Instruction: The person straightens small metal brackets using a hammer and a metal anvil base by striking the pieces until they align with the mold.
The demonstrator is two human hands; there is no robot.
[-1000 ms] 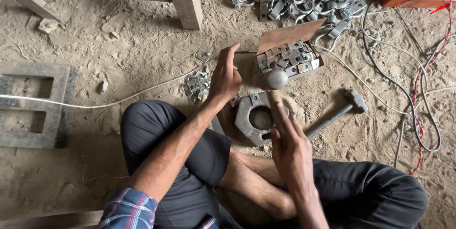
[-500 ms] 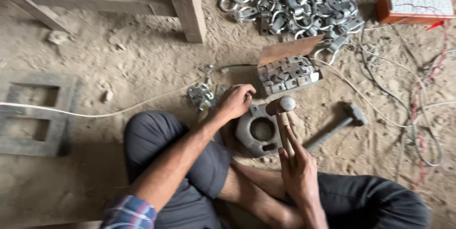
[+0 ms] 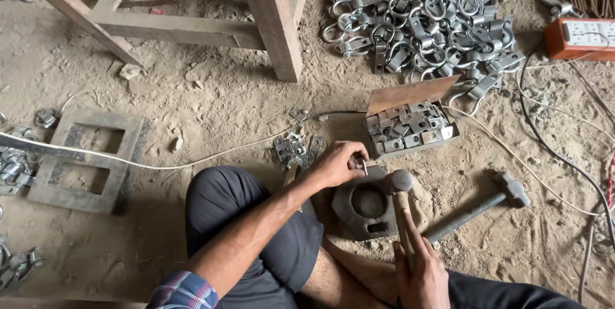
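From the head camera, your left hand [image 3: 336, 165] is closed on a small metal clip [image 3: 362, 167], pinching it at the top edge of the heavy iron block [image 3: 365, 209] that sits on the dirt floor [image 3: 211, 100] between your knees. Your right hand [image 3: 419, 270] is clamped round the handle of a round-headed hammer [image 3: 400, 182], whose head hovers just beside the clip. A box of metal pieces [image 3: 410, 128] lies just beyond the block, and a second hammer [image 3: 480, 206] to its right.
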